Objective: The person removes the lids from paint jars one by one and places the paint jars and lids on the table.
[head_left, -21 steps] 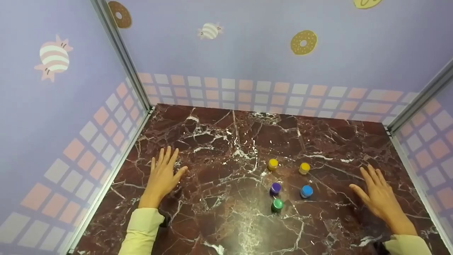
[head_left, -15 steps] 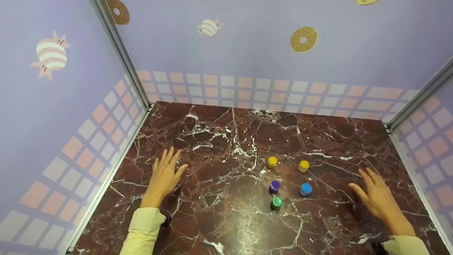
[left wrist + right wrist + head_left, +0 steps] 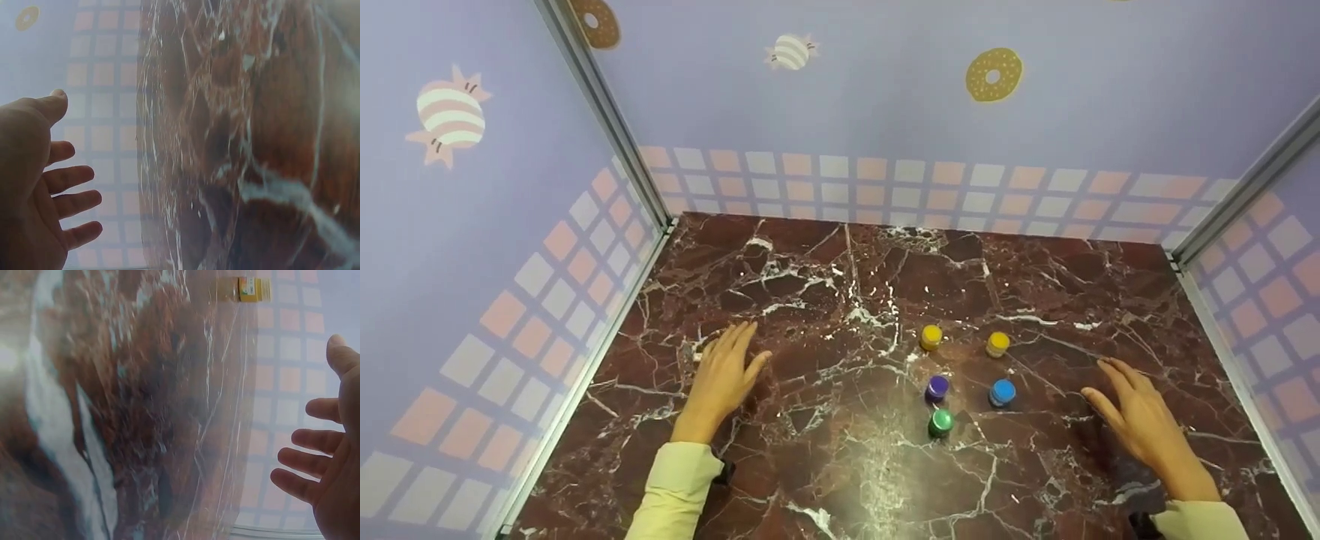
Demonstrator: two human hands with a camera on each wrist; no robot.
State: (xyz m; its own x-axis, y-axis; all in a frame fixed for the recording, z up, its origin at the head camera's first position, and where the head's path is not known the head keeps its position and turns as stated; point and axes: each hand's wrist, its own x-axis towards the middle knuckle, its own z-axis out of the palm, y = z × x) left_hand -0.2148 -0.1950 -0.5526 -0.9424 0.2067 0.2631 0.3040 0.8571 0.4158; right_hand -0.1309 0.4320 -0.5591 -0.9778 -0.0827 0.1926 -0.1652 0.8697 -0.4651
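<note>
My left hand (image 3: pixel 721 379) hovers over the left part of the table, fingers extended and holding nothing. On the right, my right hand (image 3: pixel 1140 420) is also held over the table, its fingers loosely bent with nothing in them. Between the hands, nearer the right one, stand several small lidded jars: a left yellow jar (image 3: pixel 931 338), a right yellow jar (image 3: pixel 997 345), a purple jar (image 3: pixel 937 388), a blue jar (image 3: pixel 1002 393) and a green jar (image 3: pixel 940 423). In the right wrist view one yellow jar (image 3: pixel 254 289) shows its label; there the right hand (image 3: pixel 332 444) is apart from it.
The dark red marbled table (image 3: pixel 810 480) has white veins and a bright glare near its front. Lilac walls with printed sweets and a tile pattern enclose it: a back wall (image 3: pixel 885 112), a left wall (image 3: pixel 510 225) and a right wall (image 3: pixel 1282 247). Metal posts (image 3: pixel 607 112) mark the corners.
Both hands have moved slightly inward, the left to the right and the right to the left. The head view has shifted a little. The jars have kept their arrangement.
</note>
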